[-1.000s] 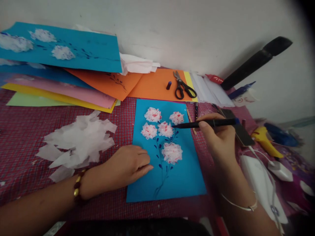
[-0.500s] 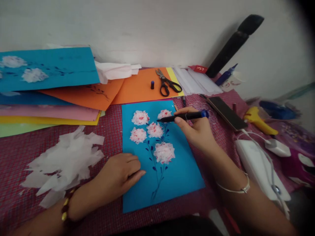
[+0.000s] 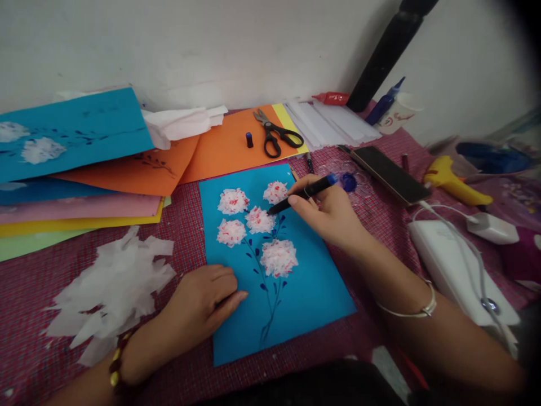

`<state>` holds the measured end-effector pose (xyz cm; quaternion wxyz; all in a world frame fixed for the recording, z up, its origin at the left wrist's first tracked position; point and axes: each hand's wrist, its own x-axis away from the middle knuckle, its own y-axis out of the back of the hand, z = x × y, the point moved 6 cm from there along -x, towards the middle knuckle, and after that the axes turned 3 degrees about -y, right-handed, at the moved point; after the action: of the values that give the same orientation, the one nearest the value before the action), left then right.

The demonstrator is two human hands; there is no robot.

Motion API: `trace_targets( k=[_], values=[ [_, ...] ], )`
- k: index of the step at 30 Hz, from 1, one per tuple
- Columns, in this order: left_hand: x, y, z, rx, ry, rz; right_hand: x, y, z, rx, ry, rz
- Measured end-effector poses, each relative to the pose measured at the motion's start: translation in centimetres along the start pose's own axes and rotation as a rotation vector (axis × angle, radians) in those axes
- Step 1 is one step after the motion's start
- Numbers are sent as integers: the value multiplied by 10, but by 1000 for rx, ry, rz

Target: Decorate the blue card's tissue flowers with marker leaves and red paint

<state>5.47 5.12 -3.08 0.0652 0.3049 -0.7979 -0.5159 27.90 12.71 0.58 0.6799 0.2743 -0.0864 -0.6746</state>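
One right hand [image 3: 329,217] round marker [image 3: 310,190], half-open left hand [image 3: 207,293] across left edge of blue sheet [image 3: 313,296], roomy lower right.

Blue sheet [image 3: 315,299], 5 flowers [image 3: 279,258], black marker [image 3: 315,188]
Sheet flat at lower center, bearing red-flecked white flowers and dark stems [image 3: 267,326]; marker slanting at center, tip just beside 1 flower.

Flower sheet [image 3: 313,293] lay on the counter [image 3: 181,220] | paper scraps [image 3: 116,282] lay left of it | scissors [image 3: 269,127] and pen cap [image 3: 249,140] lay behind, on card [image 3: 215,155] | phone [image 3: 391,173] lay right.
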Motion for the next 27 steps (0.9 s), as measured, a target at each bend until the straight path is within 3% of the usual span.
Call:
trace_targets(
  k=[4, 10, 19, 27],
  values=[
    [0, 1, 0, 6, -3, -7, -1, -1, -2, -23, -42, 28],
    [0, 2, -1, 13, -5, -12, -3, 11, -7, -37, -88, -45],
    [0, 0, 0, 10, -10, -19, -2, 2, -4, -37, -90, 18],
    [0, 1, -1, 2, -15, -21, -3, 17, -6, -76, -117, -87]
  ],
)
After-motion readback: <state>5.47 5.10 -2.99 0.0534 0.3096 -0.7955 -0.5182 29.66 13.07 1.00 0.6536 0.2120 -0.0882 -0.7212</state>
